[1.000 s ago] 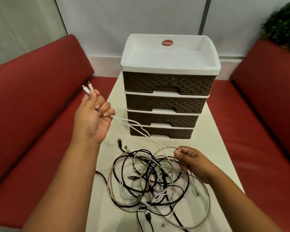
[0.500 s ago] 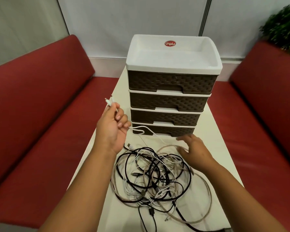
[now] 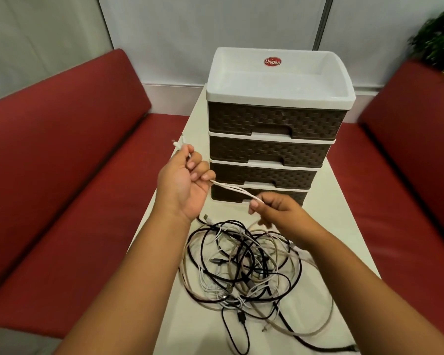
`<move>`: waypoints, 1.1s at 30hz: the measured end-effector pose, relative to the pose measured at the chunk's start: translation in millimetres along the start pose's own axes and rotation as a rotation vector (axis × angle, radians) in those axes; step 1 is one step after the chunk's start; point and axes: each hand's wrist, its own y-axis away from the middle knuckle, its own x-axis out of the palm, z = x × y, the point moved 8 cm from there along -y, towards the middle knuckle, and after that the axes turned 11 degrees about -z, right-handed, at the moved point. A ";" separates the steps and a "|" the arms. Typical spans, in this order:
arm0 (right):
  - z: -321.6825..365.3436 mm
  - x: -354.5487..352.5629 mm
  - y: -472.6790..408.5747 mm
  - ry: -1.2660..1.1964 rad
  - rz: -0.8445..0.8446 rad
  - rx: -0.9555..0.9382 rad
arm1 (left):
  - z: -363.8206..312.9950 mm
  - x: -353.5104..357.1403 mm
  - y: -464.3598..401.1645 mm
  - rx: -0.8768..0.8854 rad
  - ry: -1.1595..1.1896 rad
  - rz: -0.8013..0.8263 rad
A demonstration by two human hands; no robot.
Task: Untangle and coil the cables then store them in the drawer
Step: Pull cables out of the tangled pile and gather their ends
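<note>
A tangle of black, white and beige cables [image 3: 244, 272] lies on the white table [image 3: 344, 226] in front of me. My left hand [image 3: 182, 183] grips a doubled white cable [image 3: 235, 191], its plug ends sticking out past the fingers at the upper left. My right hand [image 3: 272, 211] pinches the same white cable a short way along, just above the tangle. The strand runs taut between both hands. Behind them stands a drawer unit [image 3: 272, 124] with brown woven-look fronts and a white top tray; all its drawers look closed.
Red sofa seats [image 3: 62, 201] flank the narrow table on the left and right. A green plant [image 3: 438, 39] sits at the upper right. Loose cable ends trail toward the table's near edge.
My right hand left the tangle, rose and took hold of the white cable near my left hand. My left hand moved right and closer to the drawer unit, still holding the cable.
</note>
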 end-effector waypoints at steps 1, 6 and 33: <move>-6.1 -7.3 3.3 0.017 0.007 0.027 | -3.7 -7.2 -2.5 0.004 0.029 -0.023; -32.9 -46.2 23.7 0.014 -0.013 0.138 | -18.7 -46.3 -16.6 0.032 0.143 -0.161; -54.7 70.0 103.9 0.829 -0.004 -0.222 | 51.6 -129.3 11.7 -0.017 0.033 -0.384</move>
